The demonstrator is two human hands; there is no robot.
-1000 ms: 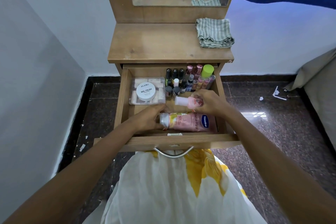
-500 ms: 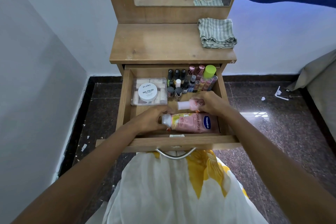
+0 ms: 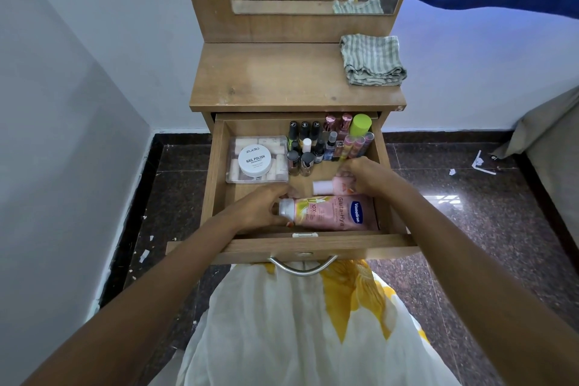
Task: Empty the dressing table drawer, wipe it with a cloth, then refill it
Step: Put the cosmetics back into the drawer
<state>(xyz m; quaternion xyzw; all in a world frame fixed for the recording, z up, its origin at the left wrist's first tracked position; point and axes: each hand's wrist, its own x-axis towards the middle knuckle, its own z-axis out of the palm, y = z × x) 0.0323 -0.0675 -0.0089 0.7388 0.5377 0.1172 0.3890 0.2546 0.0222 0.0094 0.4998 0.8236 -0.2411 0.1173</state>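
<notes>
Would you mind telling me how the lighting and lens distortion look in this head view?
Head view: wide-angle bending bows the walls and stretches both forearms; soft daylight, with a bright window reflection on the floor; the drawer interior is dimmer but labels read sharply; the cloth is in focus.

I see the drawer (image 3: pixel 216 172) open. My left hand (image 3: pixel 261 210) grips the cap end of the Vaseline tube (image 3: pixel 332 213) lying near the front; my right hand (image 3: pixel 365 177) closes on a small pink bottle (image 3: pixel 329 186) just behind. A cloth (image 3: pixel 371 59) sits far right on top.
</notes>
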